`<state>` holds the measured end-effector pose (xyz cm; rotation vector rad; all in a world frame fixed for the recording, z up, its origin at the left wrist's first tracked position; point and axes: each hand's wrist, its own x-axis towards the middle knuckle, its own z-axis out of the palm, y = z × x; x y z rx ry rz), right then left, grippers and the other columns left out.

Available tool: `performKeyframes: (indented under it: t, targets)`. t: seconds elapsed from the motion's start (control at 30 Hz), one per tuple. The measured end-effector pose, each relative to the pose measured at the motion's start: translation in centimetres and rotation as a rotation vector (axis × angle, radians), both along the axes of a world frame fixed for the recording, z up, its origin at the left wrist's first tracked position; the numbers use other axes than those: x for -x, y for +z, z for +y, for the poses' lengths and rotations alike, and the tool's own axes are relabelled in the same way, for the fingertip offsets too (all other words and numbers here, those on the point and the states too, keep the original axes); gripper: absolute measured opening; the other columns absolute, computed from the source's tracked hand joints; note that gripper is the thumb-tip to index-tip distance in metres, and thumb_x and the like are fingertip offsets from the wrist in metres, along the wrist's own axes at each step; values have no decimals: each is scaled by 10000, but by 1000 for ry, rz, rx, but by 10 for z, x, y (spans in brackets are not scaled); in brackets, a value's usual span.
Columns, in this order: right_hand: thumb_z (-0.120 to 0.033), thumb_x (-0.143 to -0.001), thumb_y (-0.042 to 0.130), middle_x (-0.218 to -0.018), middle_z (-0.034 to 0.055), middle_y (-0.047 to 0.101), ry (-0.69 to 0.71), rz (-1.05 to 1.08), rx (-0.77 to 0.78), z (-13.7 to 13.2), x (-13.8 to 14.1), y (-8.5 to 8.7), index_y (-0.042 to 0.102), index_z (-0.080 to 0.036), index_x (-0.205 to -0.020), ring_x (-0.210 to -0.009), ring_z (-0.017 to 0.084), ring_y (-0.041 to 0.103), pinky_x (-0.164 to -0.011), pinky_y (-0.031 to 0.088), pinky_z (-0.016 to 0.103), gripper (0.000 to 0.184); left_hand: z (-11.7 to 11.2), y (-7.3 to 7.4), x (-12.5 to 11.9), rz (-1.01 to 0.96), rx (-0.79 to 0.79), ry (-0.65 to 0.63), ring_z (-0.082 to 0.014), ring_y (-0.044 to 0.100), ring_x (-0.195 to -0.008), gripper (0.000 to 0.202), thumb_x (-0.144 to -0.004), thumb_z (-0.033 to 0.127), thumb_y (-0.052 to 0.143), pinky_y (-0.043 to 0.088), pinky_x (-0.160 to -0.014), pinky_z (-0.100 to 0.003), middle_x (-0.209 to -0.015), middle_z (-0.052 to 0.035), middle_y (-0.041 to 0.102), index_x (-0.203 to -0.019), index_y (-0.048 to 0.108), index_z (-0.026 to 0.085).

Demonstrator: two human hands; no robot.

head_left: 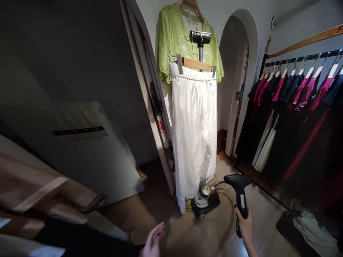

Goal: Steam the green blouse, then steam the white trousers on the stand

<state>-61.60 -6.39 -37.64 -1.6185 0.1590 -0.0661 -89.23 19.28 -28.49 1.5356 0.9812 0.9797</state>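
Observation:
My right hand (245, 223) grips the handle of a black garment steamer head (238, 187), held upright low on the right with its broad nozzle on top. White trousers (194, 128) hang in front of me from a wooden clip hanger (197, 64) on the steamer's pole. Below their hems stands the steamer base (205, 203) on the floor. My left hand (153, 240) is at the bottom edge, apart from the trousers, with its fingers extended and nothing visible in it. Part of that hand is cut off by the frame.
A green blouse (171, 39) hangs behind the trousers. On the right, a clothes rack (302, 59) carries several dark and pink garments. Pale clothes (40, 185) hang close at the left, near a white panel (107, 167). A dark bag (291, 225) lies at lower right.

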Motion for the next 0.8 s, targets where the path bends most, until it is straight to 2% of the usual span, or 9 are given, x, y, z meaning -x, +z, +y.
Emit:
performKeyframes:
  t: [0.1,0.23,0.3,0.37,0.47,0.53,0.63,0.7,0.8]
  targets:
    - [-682,-554,732,-811,55,687,-52,-32,38,-31,1,52,570,-269,-938,-811,356,691,-734,546,477,587,-15,45,-34,82,239,-365,-353,740,-873,416,-574,595,712,583,-783,-457,-863,-94,777,-825,791,274]
    - [-639,-599,721,-828,41,667,-119,-81,47,-58,-7,96,554,-236,-1004,-818,300,670,-757,528,429,595,-33,82,-73,49,199,-519,-306,718,-890,497,-675,593,706,565,-815,-426,-942,-146,766,-963,769,193]
    - [-635,-597,718,-803,26,658,-127,-89,46,-67,-15,108,556,-217,-1017,-774,266,656,-732,515,397,614,-34,100,-89,52,57,-570,-310,714,-957,451,-773,549,660,562,-858,-445,-1019,-153,760,-1038,758,197]
    - [-628,-586,725,-781,21,660,-122,-80,42,-74,-27,115,562,-202,-1015,-740,246,650,-705,502,368,626,-26,135,-107,88,-311,-490,-320,659,-1164,374,-857,443,623,508,-1012,-486,-1205,-132,728,-1148,741,239]
    - [-633,-539,742,-710,20,661,-95,-24,39,-79,-57,121,561,-191,-986,-686,241,644,-661,482,345,654,-7,234,-137,93,-955,-140,-341,399,-1474,433,-913,323,598,281,-1224,-570,-1459,-109,593,-1338,655,263]
    - [-649,-516,739,-660,15,655,-79,2,39,-78,-86,123,551,-199,-959,-643,240,630,-631,467,341,659,-4,324,-160,45,-1202,132,-343,218,-1561,571,-921,303,613,142,-1276,-587,-1588,-111,455,-1481,534,222]
    - [-675,-521,717,-634,10,647,-48,2,24,-76,-136,128,536,-214,-919,-610,237,610,-601,449,338,636,-16,447,-201,203,-1437,243,-355,11,-1591,820,-933,288,624,-104,-1260,-638,-1727,-65,120,-1643,227,189]
    - [-699,-534,696,-631,12,642,-17,2,25,-78,-169,133,539,-218,-893,-611,239,603,-601,449,344,620,-18,497,-231,368,-1516,230,-406,-47,-1576,782,-963,270,583,-196,-1140,-780,-1732,-56,55,-1638,196,186]
    - [-708,-540,684,-607,6,626,51,23,65,-86,-212,142,548,-222,-866,-612,246,600,-612,452,354,600,3,523,-268,441,-1425,396,-418,48,-1564,616,-995,251,533,-91,-1126,-806,-1615,-196,359,-1544,363,29]
